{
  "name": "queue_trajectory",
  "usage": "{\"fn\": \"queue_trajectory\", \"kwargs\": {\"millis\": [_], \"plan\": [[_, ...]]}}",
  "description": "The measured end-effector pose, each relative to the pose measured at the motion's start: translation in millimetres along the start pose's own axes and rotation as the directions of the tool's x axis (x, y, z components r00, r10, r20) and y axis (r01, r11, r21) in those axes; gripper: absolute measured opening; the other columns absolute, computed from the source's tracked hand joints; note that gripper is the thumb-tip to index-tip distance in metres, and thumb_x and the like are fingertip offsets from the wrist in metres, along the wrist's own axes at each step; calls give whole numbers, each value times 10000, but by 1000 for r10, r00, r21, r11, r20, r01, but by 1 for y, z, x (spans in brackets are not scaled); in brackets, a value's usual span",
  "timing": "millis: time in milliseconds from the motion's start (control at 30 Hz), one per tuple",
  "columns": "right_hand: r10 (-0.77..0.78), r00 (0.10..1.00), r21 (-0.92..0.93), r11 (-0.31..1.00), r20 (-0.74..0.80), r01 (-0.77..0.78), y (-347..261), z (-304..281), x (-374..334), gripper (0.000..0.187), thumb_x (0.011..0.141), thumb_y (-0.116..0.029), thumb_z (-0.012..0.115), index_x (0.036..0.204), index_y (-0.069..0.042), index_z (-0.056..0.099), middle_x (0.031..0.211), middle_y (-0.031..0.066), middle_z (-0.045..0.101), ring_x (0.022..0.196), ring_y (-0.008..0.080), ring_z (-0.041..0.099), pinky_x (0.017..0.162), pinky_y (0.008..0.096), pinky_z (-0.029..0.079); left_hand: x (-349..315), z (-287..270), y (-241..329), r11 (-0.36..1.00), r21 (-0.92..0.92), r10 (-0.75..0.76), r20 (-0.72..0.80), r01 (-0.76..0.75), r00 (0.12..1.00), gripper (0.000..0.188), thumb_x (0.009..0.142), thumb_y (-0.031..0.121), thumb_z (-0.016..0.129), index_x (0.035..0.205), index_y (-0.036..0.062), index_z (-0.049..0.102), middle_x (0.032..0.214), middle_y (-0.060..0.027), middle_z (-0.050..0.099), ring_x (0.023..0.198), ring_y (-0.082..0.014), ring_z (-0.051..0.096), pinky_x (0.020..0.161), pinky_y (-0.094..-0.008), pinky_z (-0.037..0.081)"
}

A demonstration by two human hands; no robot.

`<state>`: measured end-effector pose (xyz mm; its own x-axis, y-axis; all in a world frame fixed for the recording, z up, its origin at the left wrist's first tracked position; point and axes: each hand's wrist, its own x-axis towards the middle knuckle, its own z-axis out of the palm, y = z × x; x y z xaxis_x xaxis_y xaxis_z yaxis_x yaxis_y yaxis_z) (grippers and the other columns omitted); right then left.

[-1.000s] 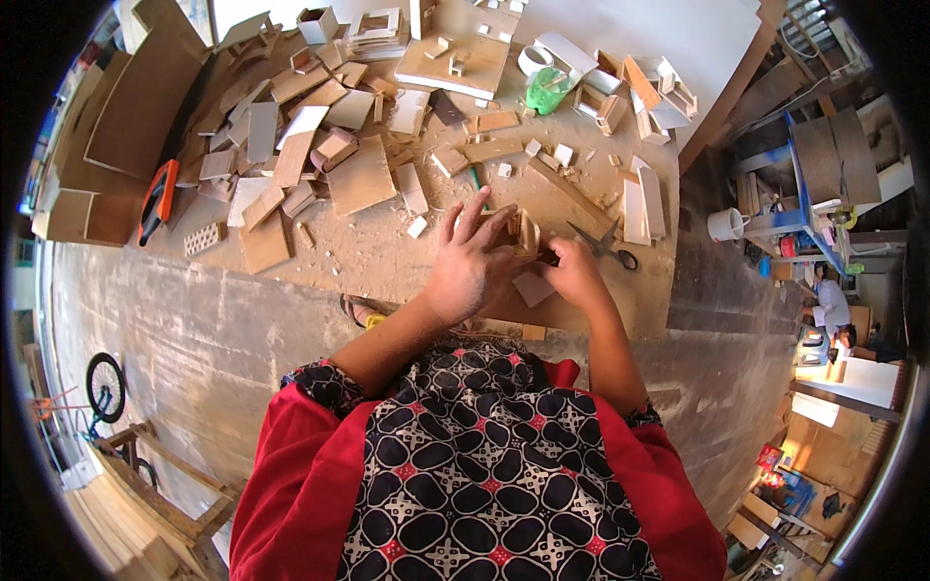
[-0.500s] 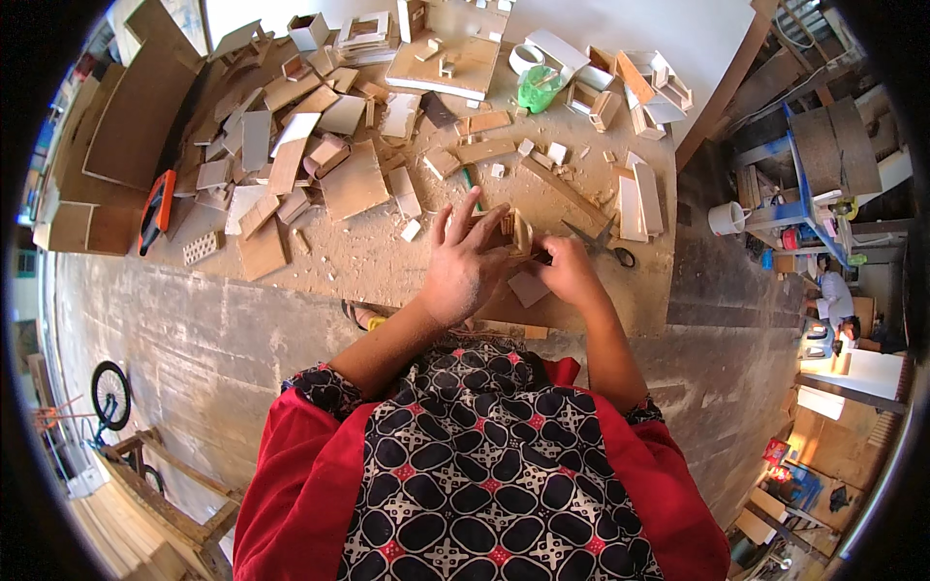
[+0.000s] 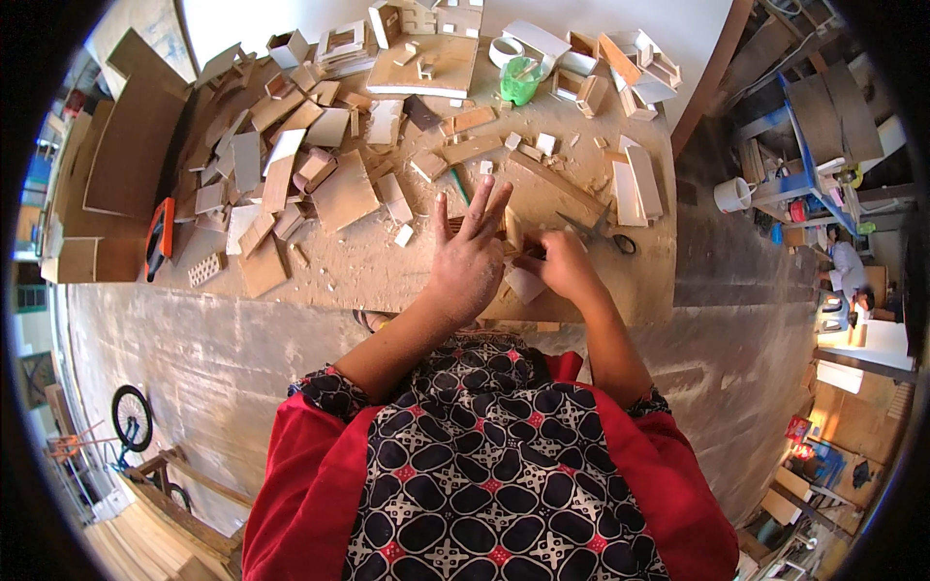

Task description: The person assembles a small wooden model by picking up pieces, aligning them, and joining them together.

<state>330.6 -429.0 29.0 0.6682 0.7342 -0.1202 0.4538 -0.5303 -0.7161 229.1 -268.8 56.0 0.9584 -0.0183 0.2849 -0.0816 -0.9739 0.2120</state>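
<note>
Over the front of the workbench, both my hands meet at a small pale wooden piece (image 3: 513,230). My left hand (image 3: 467,266) has several fingers stretched up and apart, while its thumb side is pressed against the piece and partly hidden. Curled in from the right, my right hand (image 3: 570,268) has its fingertips closed at the piece's near end; what exactly they pinch is hidden. A flat light offcut (image 3: 525,285) lies under the hands. Just beyond my left hand is a green pencil-like stick (image 3: 459,186), and dark scissors (image 3: 601,230) lie open right of my right hand.
Wood offcuts (image 3: 347,192) heap over the left of the sawdust-covered bench (image 3: 358,276). An orange-handled saw (image 3: 159,238) stands at its left edge. Farther back are a cut green plastic bottle (image 3: 520,81), a white tape roll (image 3: 505,51) and small wooden boxes (image 3: 591,94). Another person (image 3: 848,271) sits far right.
My left hand's fingers have straightened and point more upward. The wooden piece has turned between my hands, less of it showing. The whole view has shifted slightly.
</note>
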Motion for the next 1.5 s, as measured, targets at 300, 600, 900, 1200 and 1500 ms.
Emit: {"fn": "queue_trajectory", "kwargs": {"millis": [300, 600, 900, 1200, 1500], "plan": [[-9, 999, -30, 1000, -32, 8, 8, 5, 0, 321, 775, -256, 739, 928, 17, 671, 810, 240, 636, 792, 402, 623, 695, 448, 482, 4, 9, 2, 998, 62, 5, -17, -4, 1000, 179, 680, 210, 717, 770, 73, 644, 1544, -114, 250, 1456, -282, 127, 1086, -660, 85], [-106, 988, -72, 993, -111, 98, 11, 13, -1, 247, 729, -128, 733, 929, 0, 665, 788, 221, 640, 747, 370, 632, 660, 420, 482, 6, 10, 5, 994, 103, 33, -4, -33, 999, 126, 700, 194, 671, 703, 74, 636, 1520, -132, 294, 1447, -297, 160, 1090, -656, 94], [-61, 992, -124, 991, -111, 47, 7, 17, -1, 252, 719, -128, 738, 916, 9, 659, 796, 241, 634, 771, 402, 624, 675, 447, 485, 4, 21, 4, 999, 21, 37, -53, -36, 998, 100, 706, 182, 647, 721, 84, 657, 1527, -143, 284, 1455, -313, 134, 1101, -639, 68], [-61, 990, -149, 988, -126, 42, 2, 16, 0, 188, 713, -74, 693, 863, 34, 655, 778, 264, 623, 769, 424, 615, 682, 459, 486, 5, 17, 4, 996, 67, 60, 0, -60, 998, 135, 785, 149, 592, 759, 36, 662, 1513, -125, 319, 1457, -312, 118, 1121, -607, 57], [-79, 990, -151, 987, -115, 61, -4, 13, 1, 154, 713, -46, 664, 842, 37, 662, 784, 272, 622, 775, 426, 620, 684, 463, 489, 5, 14, 6, 998, 39, 56, 29, -57, 998, 158, 814, 146, 563, 785, 24, 659, 1512, -130, 316, 1455, -319, 122, 1129, -592, 66]]}}
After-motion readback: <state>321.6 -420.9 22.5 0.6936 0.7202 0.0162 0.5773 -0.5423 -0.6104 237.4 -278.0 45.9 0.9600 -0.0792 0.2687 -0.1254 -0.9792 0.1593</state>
